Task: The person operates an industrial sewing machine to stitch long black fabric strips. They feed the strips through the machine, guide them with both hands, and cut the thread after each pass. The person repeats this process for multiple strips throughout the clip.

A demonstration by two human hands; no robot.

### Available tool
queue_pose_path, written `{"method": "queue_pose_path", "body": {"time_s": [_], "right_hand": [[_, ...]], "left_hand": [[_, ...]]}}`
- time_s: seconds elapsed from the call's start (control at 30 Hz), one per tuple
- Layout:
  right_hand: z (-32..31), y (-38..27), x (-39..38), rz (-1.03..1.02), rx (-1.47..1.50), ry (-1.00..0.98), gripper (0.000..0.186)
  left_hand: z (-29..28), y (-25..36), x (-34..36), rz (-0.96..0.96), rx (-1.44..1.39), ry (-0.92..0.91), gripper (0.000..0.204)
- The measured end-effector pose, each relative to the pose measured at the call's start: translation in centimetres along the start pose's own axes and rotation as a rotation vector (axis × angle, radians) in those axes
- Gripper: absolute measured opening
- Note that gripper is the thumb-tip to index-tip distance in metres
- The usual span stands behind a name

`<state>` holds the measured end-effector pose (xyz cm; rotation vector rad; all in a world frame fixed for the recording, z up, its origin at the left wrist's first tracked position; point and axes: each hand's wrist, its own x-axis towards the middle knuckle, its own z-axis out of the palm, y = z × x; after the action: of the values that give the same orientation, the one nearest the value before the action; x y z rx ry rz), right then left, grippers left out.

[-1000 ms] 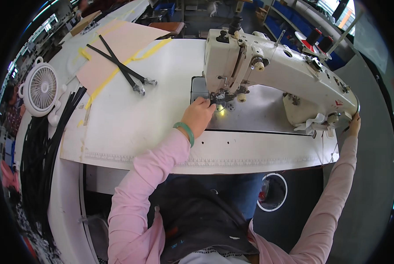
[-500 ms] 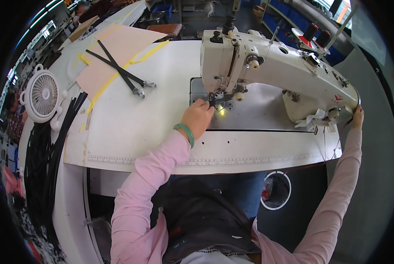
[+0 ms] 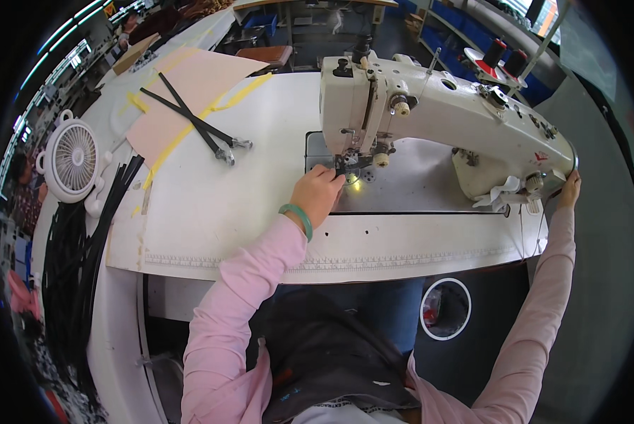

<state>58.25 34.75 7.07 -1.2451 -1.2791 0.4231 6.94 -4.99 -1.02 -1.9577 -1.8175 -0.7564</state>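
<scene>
A white sewing machine (image 3: 430,99) stands on the right part of the white table. Beside its needle and presser foot (image 3: 349,161), my left hand (image 3: 318,192) has its fingers pinched together. Something small and dark shows at those fingertips, mostly hidden by them, and I cannot make out its kind. A small yellow light glows on the metal bed plate (image 3: 416,184) just right of the fingertips. At the machine's right end, my right hand (image 3: 570,189) is curled round the rim of the handwheel (image 3: 573,159); some of its fingers are hidden behind the wheel.
Two crossed black straps (image 3: 189,116) with shiny metal ends lie near a pink sheet (image 3: 179,92) edged with yellow tape. On the left are a white fan (image 3: 73,157) and a hanging bundle of black straps (image 3: 94,261). Thread spools (image 3: 497,53) stand behind the machine; a bin (image 3: 465,311) sits below.
The whole view has shifted slightly, with the table and machine a little lower in the picture. Both hands keep their places at the needle and the handwheel.
</scene>
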Motion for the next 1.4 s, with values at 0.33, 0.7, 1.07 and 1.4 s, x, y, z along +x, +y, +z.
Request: {"method": "queue_pose_path", "body": {"time_s": [0.33,0.7,1.07,1.4], "right_hand": [[-2.4,6.0,-0.8,0.078,0.065,-0.066,0.044],[-1.6,2.1,-0.6,0.052,-0.040,-0.024,0.046],[-2.3,-1.1,10.3,-0.240,-0.640,-0.292,0.055],[-1.7,-2.5,7.0,-0.205,-0.625,-0.210,0.055]], "left_hand": [[0.1,0.2,0.5,0.000,0.013,0.005,0.012],[-1.6,-0.2,0.6,0.046,0.136,-0.072,0.013],[-1.2,-5.9,2.5,-0.157,0.213,-0.161,0.026],[1.0,-8.7,3.9,-0.079,0.156,-0.290,0.024]]}}
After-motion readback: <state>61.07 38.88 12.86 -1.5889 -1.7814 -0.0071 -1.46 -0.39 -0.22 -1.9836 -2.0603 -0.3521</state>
